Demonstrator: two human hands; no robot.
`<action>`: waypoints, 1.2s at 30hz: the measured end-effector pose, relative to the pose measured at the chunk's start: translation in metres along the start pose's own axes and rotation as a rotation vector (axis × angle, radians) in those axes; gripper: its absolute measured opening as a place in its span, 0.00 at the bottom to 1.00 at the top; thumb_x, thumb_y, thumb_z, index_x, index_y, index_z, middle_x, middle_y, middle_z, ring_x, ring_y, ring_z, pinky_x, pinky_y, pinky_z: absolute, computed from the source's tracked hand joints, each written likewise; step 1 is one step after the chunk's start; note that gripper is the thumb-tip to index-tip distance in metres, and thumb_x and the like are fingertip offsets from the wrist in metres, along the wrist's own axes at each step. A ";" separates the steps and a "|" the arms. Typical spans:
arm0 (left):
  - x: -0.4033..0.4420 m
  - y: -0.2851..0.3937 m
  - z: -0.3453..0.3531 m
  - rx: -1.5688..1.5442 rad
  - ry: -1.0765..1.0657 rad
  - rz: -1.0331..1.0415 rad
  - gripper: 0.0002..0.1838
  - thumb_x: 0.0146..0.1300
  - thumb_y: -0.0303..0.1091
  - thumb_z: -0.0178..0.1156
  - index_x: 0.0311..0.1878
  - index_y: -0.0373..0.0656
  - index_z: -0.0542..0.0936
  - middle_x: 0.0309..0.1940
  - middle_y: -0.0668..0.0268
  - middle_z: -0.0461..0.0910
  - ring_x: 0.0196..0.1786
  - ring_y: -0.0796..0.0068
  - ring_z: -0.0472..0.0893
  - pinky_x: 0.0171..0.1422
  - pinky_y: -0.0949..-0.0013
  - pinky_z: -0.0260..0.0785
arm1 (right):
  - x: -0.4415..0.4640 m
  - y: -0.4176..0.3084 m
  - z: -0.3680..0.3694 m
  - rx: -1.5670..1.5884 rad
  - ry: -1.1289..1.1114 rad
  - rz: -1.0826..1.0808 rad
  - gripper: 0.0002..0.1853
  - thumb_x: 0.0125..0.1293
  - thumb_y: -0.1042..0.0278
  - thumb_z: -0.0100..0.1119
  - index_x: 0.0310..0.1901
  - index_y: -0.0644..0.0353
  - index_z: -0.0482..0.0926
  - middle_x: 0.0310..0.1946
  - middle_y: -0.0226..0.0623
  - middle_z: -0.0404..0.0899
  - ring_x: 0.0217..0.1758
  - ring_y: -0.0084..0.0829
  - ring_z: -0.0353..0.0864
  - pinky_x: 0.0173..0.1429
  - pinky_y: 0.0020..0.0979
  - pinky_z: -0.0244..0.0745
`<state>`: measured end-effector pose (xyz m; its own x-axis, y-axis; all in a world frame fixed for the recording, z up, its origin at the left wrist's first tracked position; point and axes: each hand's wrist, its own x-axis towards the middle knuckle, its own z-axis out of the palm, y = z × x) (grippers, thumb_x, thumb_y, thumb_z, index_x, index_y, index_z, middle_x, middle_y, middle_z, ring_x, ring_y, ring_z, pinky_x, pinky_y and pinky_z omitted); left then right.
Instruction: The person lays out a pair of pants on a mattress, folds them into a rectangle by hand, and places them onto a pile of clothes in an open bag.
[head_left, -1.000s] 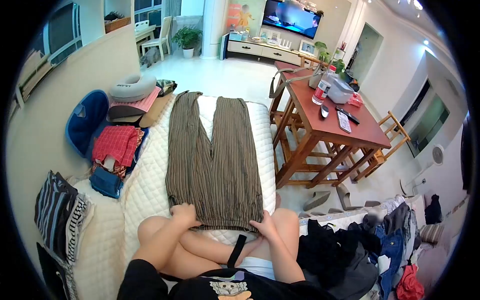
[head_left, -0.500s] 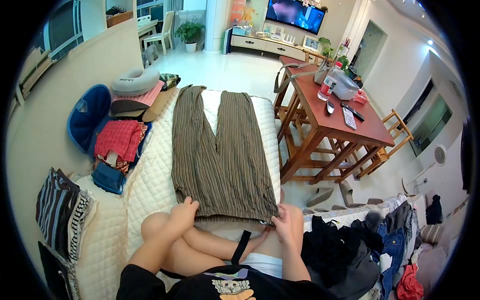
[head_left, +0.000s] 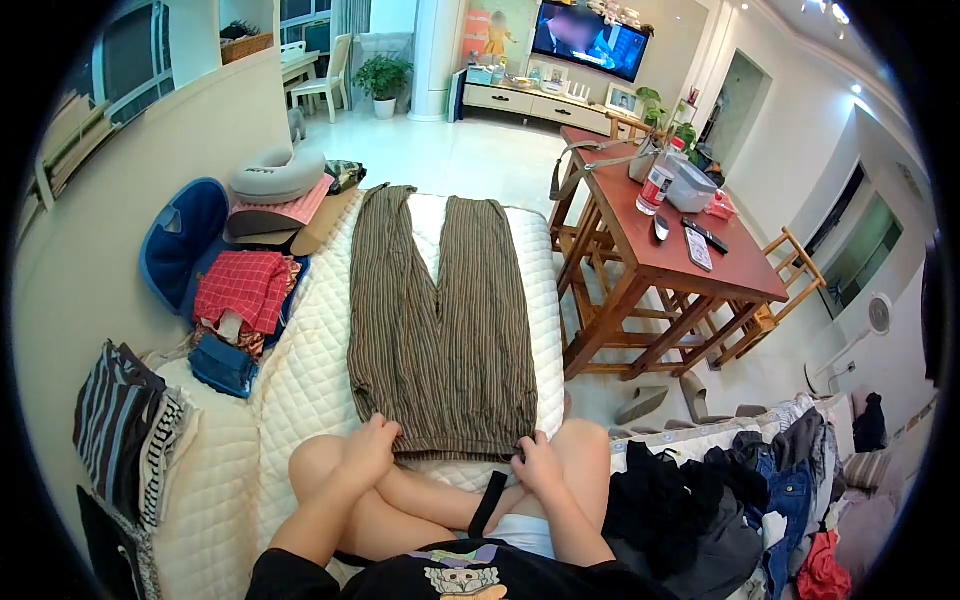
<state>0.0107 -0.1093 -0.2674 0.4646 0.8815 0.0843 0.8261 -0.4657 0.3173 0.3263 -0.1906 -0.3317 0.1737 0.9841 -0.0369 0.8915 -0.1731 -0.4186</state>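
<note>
Head camera shows striped pants [head_left: 480, 330] lying nearly flat on a bed [head_left: 300, 330], with the waist close to the person and the two legs pointing to 12 o'clock. The left hand [head_left: 372, 447] pinches the pants at the waist corner toward 11 o'clock. The right hand [head_left: 540, 463] pinches the other waist corner, toward 1 o'clock. Both hands look closed on the cloth, but how tight they squeeze, it is hard to tell.

The person's crossed legs [head_left: 425, 497] are just beside the waist. A black strap [head_left: 487, 503] lies by them. If the cloth gets pulled back too low, it could bunch up on the knees or catch the strap. If one hand tugs harder than the other, the waist could go crooked. The pants have small wrinkles, and these could turn into hard creases if they get pressed in. The cloth looks thin and floppy, so a loose pinch could let a corner slip away.

At 10 o'clock, a blue bag [head_left: 185, 240] holds a red checked cloth [head_left: 240, 290]. At 9 o'clock is a neat pile of striped clothes [head_left: 115, 425]. A wide swing of the left arm could knock that pile over. At 3 o'clock is a messy dark heap [head_left: 665, 510], near the right knee, and things could get mixed into it.
</note>
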 end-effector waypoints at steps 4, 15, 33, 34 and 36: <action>0.010 0.012 -0.049 0.050 0.246 0.059 0.12 0.48 0.22 0.56 0.39 0.45 0.77 0.39 0.60 0.73 0.42 0.56 0.75 0.44 0.57 0.70 | 0.004 0.008 -0.021 0.238 0.281 -0.017 0.16 0.49 0.75 0.57 0.41 0.63 0.72 0.37 0.49 0.72 0.41 0.46 0.75 0.46 0.41 0.72; -0.020 -0.013 -0.010 0.135 -0.256 -0.007 0.16 0.51 0.47 0.62 0.36 0.45 0.82 0.39 0.63 0.81 0.50 0.59 0.76 0.57 0.55 0.64 | -0.007 0.056 0.023 0.821 0.192 0.143 0.28 0.50 0.88 0.40 0.58 0.66 0.65 0.54 0.45 0.72 0.59 0.35 0.70 0.64 0.30 0.62; 0.015 -0.006 -0.016 -0.186 0.070 0.537 0.07 0.44 0.23 0.58 0.28 0.46 0.78 0.35 0.64 0.75 0.46 0.62 0.75 0.64 0.55 0.61 | 0.045 -0.064 -0.061 1.325 0.354 -0.187 0.28 0.53 0.90 0.44 0.57 0.62 0.70 0.57 0.39 0.71 0.61 0.31 0.69 0.67 0.30 0.60; 0.015 -0.007 -0.020 -0.208 0.090 0.527 0.07 0.43 0.22 0.58 0.28 0.46 0.78 0.36 0.64 0.75 0.46 0.61 0.75 0.63 0.54 0.62 | 0.052 -0.077 -0.063 1.025 0.315 -0.341 0.26 0.52 0.89 0.46 0.55 0.63 0.72 0.57 0.41 0.71 0.63 0.33 0.69 0.67 0.31 0.61; 0.015 -0.009 -0.028 -0.251 0.124 0.502 0.08 0.41 0.22 0.58 0.27 0.46 0.78 0.36 0.63 0.75 0.45 0.60 0.74 0.61 0.54 0.63 | 0.056 -0.127 -0.068 0.746 0.162 -0.565 0.26 0.50 0.87 0.48 0.54 0.63 0.74 0.57 0.46 0.73 0.64 0.40 0.70 0.67 0.34 0.64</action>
<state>0.0010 -0.0899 -0.2425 0.7267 0.5669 0.3881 0.4061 -0.8101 0.4230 0.2512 -0.1164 -0.2190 -0.0960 0.8873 0.4511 0.3741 0.4522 -0.8097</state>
